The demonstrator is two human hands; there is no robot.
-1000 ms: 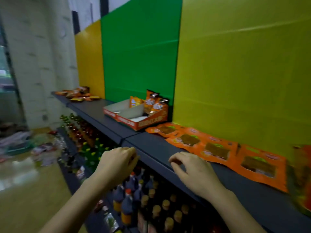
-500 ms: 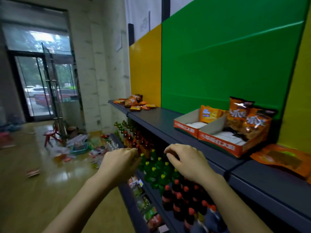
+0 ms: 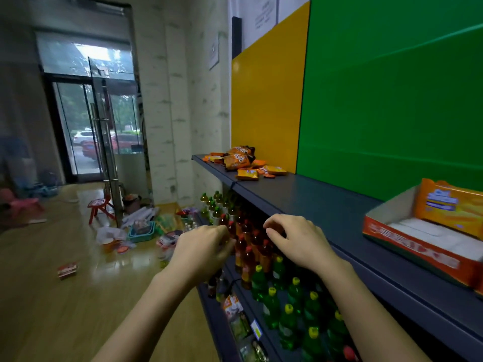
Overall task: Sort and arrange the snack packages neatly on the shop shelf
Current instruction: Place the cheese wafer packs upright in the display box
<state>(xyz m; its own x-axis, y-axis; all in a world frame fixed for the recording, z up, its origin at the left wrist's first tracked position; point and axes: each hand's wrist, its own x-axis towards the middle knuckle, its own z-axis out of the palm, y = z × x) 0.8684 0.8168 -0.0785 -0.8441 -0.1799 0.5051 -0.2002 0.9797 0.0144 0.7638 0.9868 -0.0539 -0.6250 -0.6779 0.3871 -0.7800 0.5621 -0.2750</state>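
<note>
At right, an open box [image 3: 407,246] on the shelf [image 3: 326,205] holds one orange pack [image 3: 449,207]. Left hand [image 3: 201,252] and right hand [image 3: 300,241], centre frame, are loosely curled, grasping nothing.

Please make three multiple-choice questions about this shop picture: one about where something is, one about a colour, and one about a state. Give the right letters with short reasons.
1. Where does the loose pile of orange snack packets lie?
A. At the far end of the dark grey top shelf
B. Inside the orange cardboard display box
C. On the wooden floor

2. What colour is the wall panel right behind that pile?
A. Blue
B. Yellow
C. White

3. What are the two hands doing?
A. Both hold a bottle
B. Each holds a snack packet
C. Both are empty, fingers curled

Answers:
1. A: the packets rest on the shelf's far end, well apart from the box.
2. B: the panel behind them is yellow; the green panel begins further along.
3. C: the left hand and right hand hover at the shelf's front edge above the bottles, gripping nothing.
</note>
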